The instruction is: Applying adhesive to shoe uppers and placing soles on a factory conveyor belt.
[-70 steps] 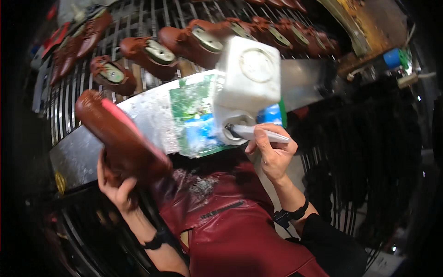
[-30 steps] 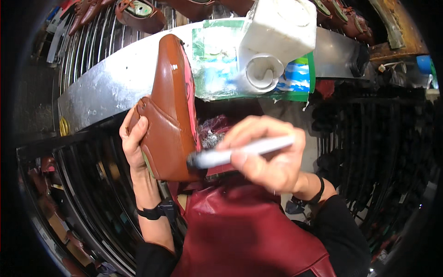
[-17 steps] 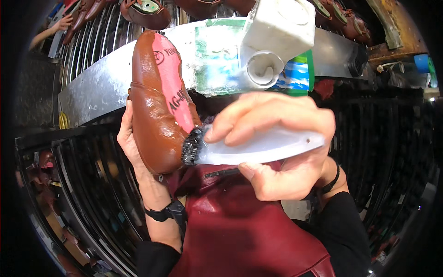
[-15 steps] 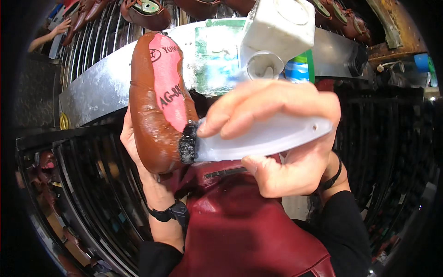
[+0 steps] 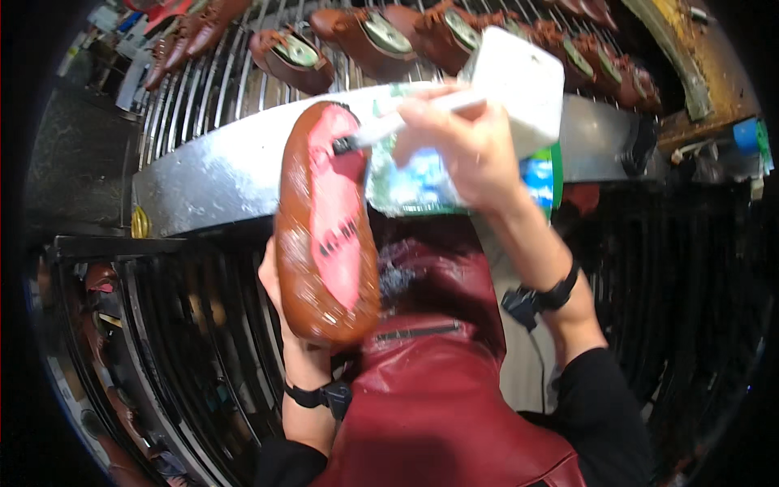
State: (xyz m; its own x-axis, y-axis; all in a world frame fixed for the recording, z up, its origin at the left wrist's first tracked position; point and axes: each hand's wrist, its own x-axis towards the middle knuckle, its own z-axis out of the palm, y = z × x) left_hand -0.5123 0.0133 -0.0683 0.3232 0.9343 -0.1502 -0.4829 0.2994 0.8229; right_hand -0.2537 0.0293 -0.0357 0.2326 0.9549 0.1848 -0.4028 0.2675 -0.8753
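A brown leather shoe upper (image 5: 296,231), stretched on its form, is held bottom side up in front of me. Its pink insole board (image 5: 334,272) faces me, with dark printing on it. My left hand (image 5: 269,276) grips it from behind on the left, its fingers mostly hidden by the shoe. In my right hand (image 5: 462,142) is a brush (image 5: 388,126) with a whitish handle and short black bristles. The bristles rest on the pink surface near the upper end, beside a darker, wet-looking patch. Motion blurs the right hand and the brush.
A metal ledge (image 5: 203,191) crosses ahead, bearing a white block-shaped container (image 5: 523,93) and a green-and-blue printed sheet (image 5: 414,183). Beyond it, several brown shoes (image 5: 369,49) stand on a rack of metal rods. Dark racks flank me; a red apron (image 5: 422,390) covers my front.
The brush has gone from the shoe's lower end to its upper end, my right hand moving up and away. The shoe now sits lower and farther right in view.
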